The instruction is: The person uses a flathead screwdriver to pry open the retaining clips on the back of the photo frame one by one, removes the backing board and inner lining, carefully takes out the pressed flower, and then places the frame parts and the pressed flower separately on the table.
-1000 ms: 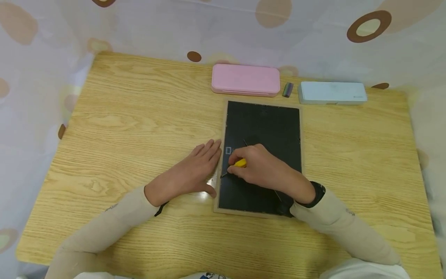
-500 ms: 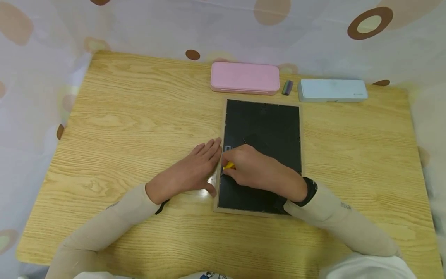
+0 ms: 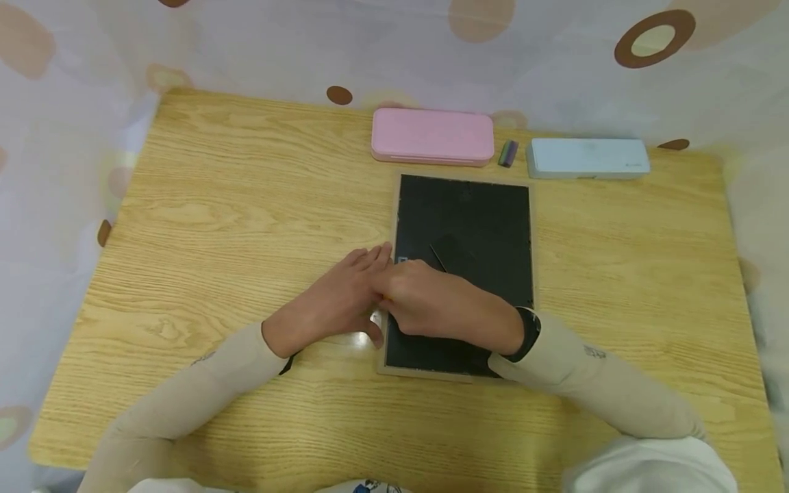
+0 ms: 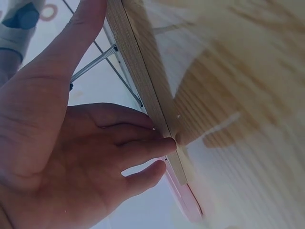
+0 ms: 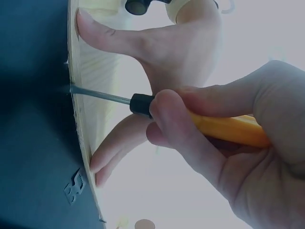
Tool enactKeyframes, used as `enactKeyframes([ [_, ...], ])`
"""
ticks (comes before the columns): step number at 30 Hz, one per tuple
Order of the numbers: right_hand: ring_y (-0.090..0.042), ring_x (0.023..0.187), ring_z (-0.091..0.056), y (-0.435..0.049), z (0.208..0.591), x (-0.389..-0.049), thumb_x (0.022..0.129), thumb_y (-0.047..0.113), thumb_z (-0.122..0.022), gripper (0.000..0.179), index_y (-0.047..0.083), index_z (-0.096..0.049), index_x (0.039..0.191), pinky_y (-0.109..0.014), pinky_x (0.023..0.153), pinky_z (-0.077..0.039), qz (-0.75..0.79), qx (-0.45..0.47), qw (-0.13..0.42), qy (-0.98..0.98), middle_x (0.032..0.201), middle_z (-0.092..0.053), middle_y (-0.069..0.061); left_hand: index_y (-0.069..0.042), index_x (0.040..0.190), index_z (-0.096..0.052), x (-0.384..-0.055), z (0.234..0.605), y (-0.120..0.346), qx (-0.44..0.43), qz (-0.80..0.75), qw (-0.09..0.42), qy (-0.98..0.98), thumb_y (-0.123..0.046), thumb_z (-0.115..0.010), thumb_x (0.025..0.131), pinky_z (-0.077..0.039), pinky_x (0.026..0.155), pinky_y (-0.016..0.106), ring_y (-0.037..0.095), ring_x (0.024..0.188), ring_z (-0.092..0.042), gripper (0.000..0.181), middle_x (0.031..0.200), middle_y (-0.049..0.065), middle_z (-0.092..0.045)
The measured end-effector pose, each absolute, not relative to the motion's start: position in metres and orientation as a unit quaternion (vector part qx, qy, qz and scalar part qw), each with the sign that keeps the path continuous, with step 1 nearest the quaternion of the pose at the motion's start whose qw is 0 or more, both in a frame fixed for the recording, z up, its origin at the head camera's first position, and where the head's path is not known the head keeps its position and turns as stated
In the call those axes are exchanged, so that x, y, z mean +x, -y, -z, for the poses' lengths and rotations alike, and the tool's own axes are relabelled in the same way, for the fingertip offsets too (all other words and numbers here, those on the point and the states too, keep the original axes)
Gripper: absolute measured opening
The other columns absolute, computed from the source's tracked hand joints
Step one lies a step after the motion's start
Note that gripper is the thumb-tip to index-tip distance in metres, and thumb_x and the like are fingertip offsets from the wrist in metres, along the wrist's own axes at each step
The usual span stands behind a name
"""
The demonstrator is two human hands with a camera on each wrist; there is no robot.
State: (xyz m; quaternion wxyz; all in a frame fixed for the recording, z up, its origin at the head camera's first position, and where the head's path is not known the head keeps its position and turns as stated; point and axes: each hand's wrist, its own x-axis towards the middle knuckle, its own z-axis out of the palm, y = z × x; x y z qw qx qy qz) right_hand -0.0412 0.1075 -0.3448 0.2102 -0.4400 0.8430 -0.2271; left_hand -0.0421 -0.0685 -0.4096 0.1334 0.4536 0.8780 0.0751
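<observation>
A picture frame [image 3: 487, 219] lies face down, its black backing up inside a thin wooden border. My right hand [image 3: 425, 298] grips a screwdriver [image 5: 233, 129] by its yellow handle. In the right wrist view its metal tip meets the seam between backing and left border. My left hand [image 3: 329, 298] lies along the frame's left side, fingers extended. Its fingertips and thumb rest against the outer wooden edge [image 4: 143, 81]. A small metal hanger [image 5: 75, 187] sits on the backing near that edge. From the head view, my right hand hides most of the screwdriver.
Behind the frame stand a pink case [image 3: 431, 137], a small striped block [image 3: 508, 154] and a light blue case [image 3: 588, 159]. Wood-grain tabletop [image 3: 246, 185] stretches to the left. A spotted cloth [image 3: 265, 48] hangs behind the table.
My right hand has moved left with the screwdriver, from over the backing to the frame's left edge, and now overlaps my left hand in the head view. The left hand stays nearly still.
</observation>
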Motion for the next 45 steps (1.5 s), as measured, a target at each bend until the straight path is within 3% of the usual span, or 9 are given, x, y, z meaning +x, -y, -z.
enactKeyframes([
  [10, -0.016, 0.066, -0.064, -0.1, 0.345, -0.042, 0.096, 0.003, -0.063, 0.008, 0.007, -0.059, 0.091, -0.03, 0.064, -0.052, 0.21, -0.458, 0.205, -0.839, 0.07, -0.061, -0.002, 0.007, 0.149, -0.039, -0.044, 0.409, 0.071, 0.431, -0.097, 0.135, -0.887, -0.063, -0.086, 0.058, -0.031, 0.113, 0.045, 0.035, 0.142, -0.039, 0.125, 0.155, 0.029, -0.033],
  [19, -0.015, 0.068, -0.062, -0.111, 0.342, -0.04, 0.097, 0.009, -0.065, 0.005, 0.005, -0.064, 0.1, -0.027, 0.064, -0.05, 0.165, -0.44, 0.203, -0.859, 0.081, -0.065, -0.004, 0.004, 0.151, -0.035, -0.044, 0.41, 0.068, 0.427, -0.075, 0.17, -0.885, -0.066, -0.085, 0.061, -0.023, 0.118, 0.047, 0.036, 0.149, -0.025, 0.124, 0.16, 0.026, -0.024],
  [26, -0.014, 0.076, -0.066, -0.124, 0.341, -0.039, 0.092, 0.012, -0.073, 0.013, 0.005, -0.067, 0.102, -0.028, 0.07, -0.053, 0.154, -0.451, 0.172, -0.862, 0.09, -0.071, -0.004, 0.002, 0.145, -0.045, -0.047, 0.409, 0.069, 0.447, -0.057, 0.128, -0.884, -0.068, -0.084, 0.061, -0.027, 0.116, 0.048, 0.038, 0.145, -0.032, 0.116, 0.156, 0.025, -0.034],
  [31, -0.009, 0.067, -0.059, -0.134, 0.344, -0.04, 0.091, 0.012, -0.074, 0.009, 0.007, -0.067, 0.094, -0.024, 0.064, -0.05, 0.178, -0.452, 0.165, -0.859, 0.085, -0.069, -0.001, 0.002, 0.145, -0.048, -0.054, 0.405, 0.07, 0.453, -0.015, 0.112, -0.884, -0.069, -0.08, 0.067, -0.028, 0.116, 0.048, 0.037, 0.144, -0.036, 0.111, 0.155, 0.022, -0.038],
  [37, -0.006, 0.063, -0.054, -0.143, 0.347, -0.041, 0.09, 0.009, -0.074, 0.004, 0.008, -0.07, 0.091, -0.021, 0.061, -0.047, 0.221, -0.425, 0.174, -0.86, 0.082, -0.068, 0.001, 0.002, 0.149, -0.043, -0.067, 0.405, 0.069, 0.448, -0.006, 0.115, -0.887, -0.066, -0.079, 0.071, -0.026, 0.117, 0.048, 0.036, 0.146, -0.033, 0.109, 0.158, 0.022, -0.033],
  [45, -0.004, 0.06, -0.052, -0.149, 0.352, -0.038, 0.091, 0.01, -0.073, 0.005, 0.007, -0.071, 0.094, -0.021, 0.059, -0.047, 0.259, -0.384, 0.196, -0.864, 0.083, -0.068, 0.003, -0.004, 0.156, -0.033, -0.085, 0.413, 0.068, 0.456, -0.054, 0.159, -0.874, -0.064, -0.08, 0.071, -0.02, 0.119, 0.05, 0.033, 0.151, -0.02, 0.114, 0.165, 0.016, -0.017],
])
